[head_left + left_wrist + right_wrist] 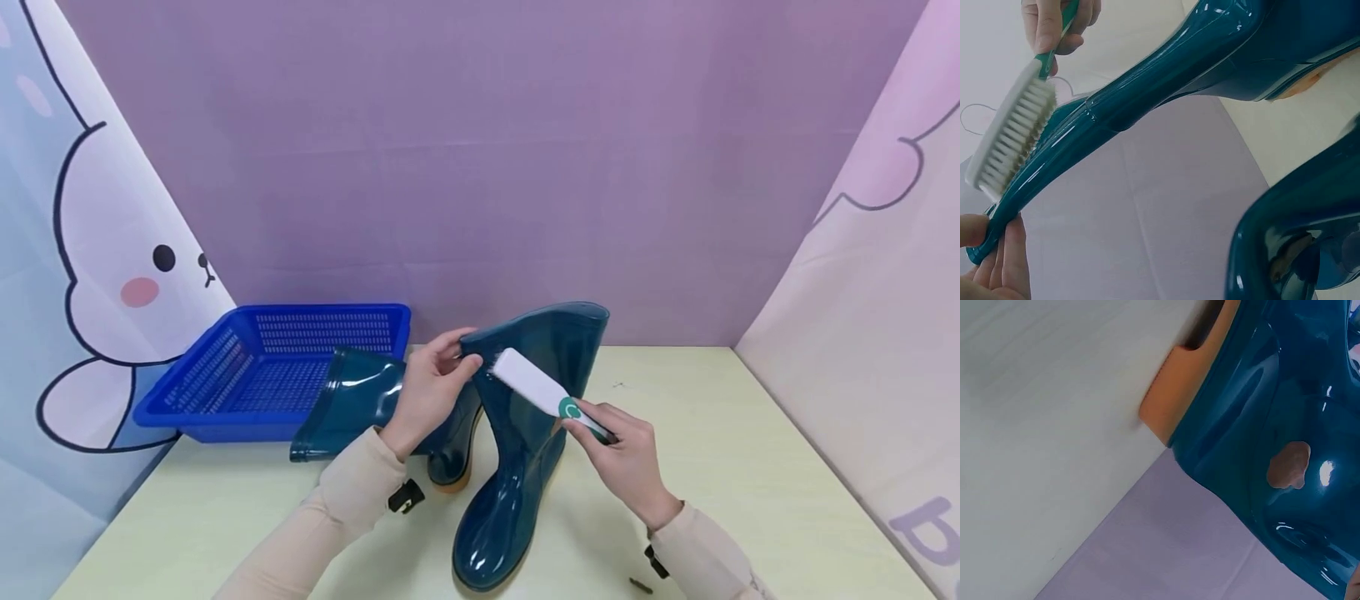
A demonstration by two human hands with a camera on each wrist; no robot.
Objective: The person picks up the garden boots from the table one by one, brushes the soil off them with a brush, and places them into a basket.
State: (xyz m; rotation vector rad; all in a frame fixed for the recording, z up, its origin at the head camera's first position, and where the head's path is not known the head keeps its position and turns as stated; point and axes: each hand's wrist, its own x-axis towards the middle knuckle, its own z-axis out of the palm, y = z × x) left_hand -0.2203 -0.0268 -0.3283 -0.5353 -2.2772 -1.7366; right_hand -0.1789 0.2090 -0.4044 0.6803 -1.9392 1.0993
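A glossy dark teal rubber boot (510,467) stands on the table with its toe toward me and its shaft leaning right. My left hand (433,385) pinches the top rim of the shaft between thumb and fingers. In my right hand (626,458) is a white scrub brush (531,382), gripped by its green-and-white handle. Its pale bristles (1022,131) lie against the shaft just below the rim. The right wrist view has a brown patch (1290,465) on the boot above its tan heel (1175,387). A second teal boot (367,396) lies behind my left hand.
A blue plastic basket (217,431) with slotted walls sits at the back left, partly covered by the second boot's shaft. A small dark scrap (641,586) lies near the front of the pale table (720,450). Cloth panels (525,167) enclose the back and sides.
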